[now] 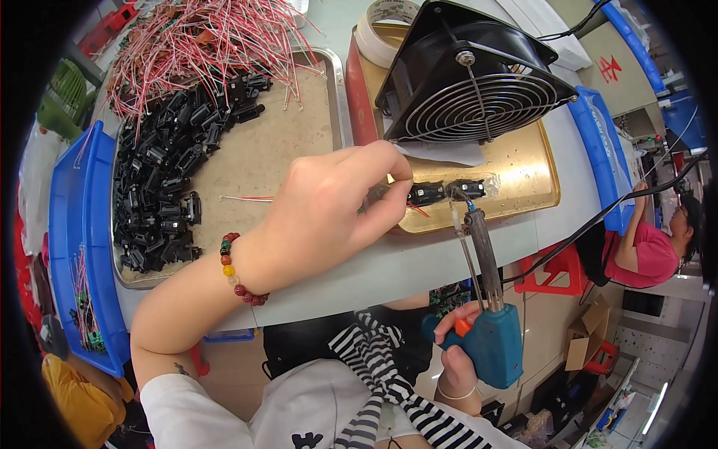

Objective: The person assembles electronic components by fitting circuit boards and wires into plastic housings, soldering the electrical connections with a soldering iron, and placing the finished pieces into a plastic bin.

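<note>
My left hand [336, 194], with a bead bracelet on its wrist, is closed in a pinch over the near-left part of a gold tray [523, 191]. A thin red wire [419, 211] comes out at its fingertips, beside a small black plastic part [426, 194]; the pinch itself is mostly hidden. A second black part [470, 188] lies just to the right. My right hand [458, 359] is wrapped round a teal soldering gun [499, 344] with an orange trigger. The gun points away from me, its tip at the gap between the two black parts.
A metal tray [340, 97] at left holds many black parts [161, 179] and a heap of red-and-white wires [202, 45]. A black fan [479, 75] stands behind the gold tray, near a tape roll [381, 37]. Blue bins [93, 247] flank the table; a person [651, 239] sits at right.
</note>
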{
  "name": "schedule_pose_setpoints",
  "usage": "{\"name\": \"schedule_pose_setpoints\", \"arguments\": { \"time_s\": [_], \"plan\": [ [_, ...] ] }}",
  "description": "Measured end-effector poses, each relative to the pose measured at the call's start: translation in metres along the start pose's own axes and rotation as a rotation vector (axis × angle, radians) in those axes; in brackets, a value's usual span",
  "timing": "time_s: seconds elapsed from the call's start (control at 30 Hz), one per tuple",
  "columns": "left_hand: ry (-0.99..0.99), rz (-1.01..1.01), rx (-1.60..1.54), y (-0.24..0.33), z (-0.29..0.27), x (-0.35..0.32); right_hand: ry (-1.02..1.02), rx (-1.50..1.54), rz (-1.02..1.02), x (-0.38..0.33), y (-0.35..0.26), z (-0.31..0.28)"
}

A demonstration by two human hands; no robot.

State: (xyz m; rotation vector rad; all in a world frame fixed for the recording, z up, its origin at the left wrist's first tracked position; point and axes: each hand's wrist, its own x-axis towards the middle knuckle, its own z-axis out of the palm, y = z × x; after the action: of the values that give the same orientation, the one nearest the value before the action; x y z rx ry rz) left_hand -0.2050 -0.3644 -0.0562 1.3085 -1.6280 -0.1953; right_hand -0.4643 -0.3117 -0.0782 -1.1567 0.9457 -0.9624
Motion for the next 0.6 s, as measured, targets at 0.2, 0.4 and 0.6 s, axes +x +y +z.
{"name": "schedule_pose_setpoints", "arguments": {
  "time_s": [0.2, 0.4, 0.6],
  "plan": [
    [-0.003, -0.003, -0.012, 0.000, 0.000, 0.000, 0.003, -0.011, -0.004, 0.000, 0.000, 0.000],
    [-0.017, -0.018, -0.056, -0.002, 0.000, 0.001, -0.011, -0.068, -0.109, -0.001, 0.011, -0.007],
    [-0.306, -0.331, -0.345, 0.005, -0.028, 0.019, 0.049, -0.068, -0.115, 0.000, 0.005, -0.002]
  ]
}}
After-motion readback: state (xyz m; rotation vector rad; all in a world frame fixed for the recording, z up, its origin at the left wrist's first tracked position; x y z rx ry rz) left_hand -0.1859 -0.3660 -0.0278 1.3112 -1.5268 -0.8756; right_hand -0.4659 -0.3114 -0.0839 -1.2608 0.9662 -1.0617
